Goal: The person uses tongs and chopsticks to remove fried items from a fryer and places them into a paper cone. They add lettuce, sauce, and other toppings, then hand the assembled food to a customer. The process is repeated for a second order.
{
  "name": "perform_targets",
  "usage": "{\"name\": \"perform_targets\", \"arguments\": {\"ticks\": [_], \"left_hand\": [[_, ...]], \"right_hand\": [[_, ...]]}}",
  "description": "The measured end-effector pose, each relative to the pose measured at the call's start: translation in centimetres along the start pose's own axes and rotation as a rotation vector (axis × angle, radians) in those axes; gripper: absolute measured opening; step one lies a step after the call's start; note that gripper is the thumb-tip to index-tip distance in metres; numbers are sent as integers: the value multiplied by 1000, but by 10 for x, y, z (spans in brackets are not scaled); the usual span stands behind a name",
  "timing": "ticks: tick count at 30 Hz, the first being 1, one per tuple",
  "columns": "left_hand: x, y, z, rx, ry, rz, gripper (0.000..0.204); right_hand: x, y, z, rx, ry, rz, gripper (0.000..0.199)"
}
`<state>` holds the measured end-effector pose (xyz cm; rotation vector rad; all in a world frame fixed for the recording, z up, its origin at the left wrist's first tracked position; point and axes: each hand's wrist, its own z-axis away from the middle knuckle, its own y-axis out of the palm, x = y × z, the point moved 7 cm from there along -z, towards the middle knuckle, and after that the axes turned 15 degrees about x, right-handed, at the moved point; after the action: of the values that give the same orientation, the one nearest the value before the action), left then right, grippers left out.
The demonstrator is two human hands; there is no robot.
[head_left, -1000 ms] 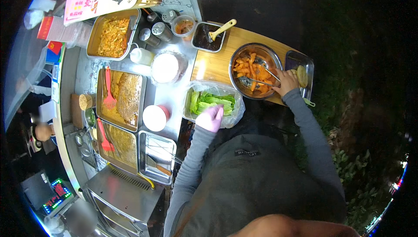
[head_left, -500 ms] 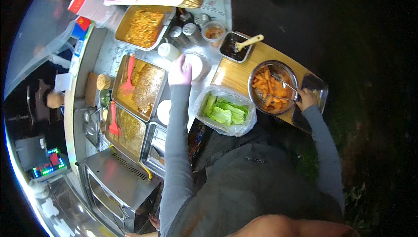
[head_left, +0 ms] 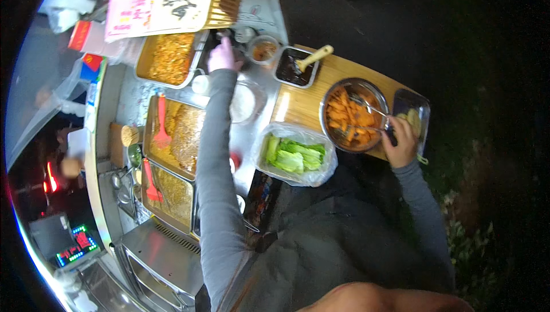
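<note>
Left hand: stretched far beyond the steel bowl, among small jars near the noodle tray; grip cannot be told.
Right hand: at the bowl's near rim, grip clenched on tongs.
Bowl: on the wooden counter, holding orange strips.

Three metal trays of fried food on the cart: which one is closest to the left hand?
The far tray, alone under the sign, holding loose orange-yellow food. The left hand is just off its right edge. The other two trays sit nearer the person, each with a red spatula.
</note>
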<state>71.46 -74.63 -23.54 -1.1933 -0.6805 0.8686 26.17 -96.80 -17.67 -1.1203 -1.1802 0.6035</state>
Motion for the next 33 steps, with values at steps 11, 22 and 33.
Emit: {"name": "perform_targets", "arguments": {"ticks": [11, 22, 33], "left_hand": [[-177, -62, 280, -134, 651, 637, 93], [-138, 15, 315, -178, 409, 951, 91], [-146, 49, 336, -127, 307, 1015, 84]], "right_hand": [[104, 127, -29, 424, 230, -2424, 55], [-92, 117, -99, -86, 304, -1393, 65], [-103, 90, -94, 68, 119, -1021, 67]]}}
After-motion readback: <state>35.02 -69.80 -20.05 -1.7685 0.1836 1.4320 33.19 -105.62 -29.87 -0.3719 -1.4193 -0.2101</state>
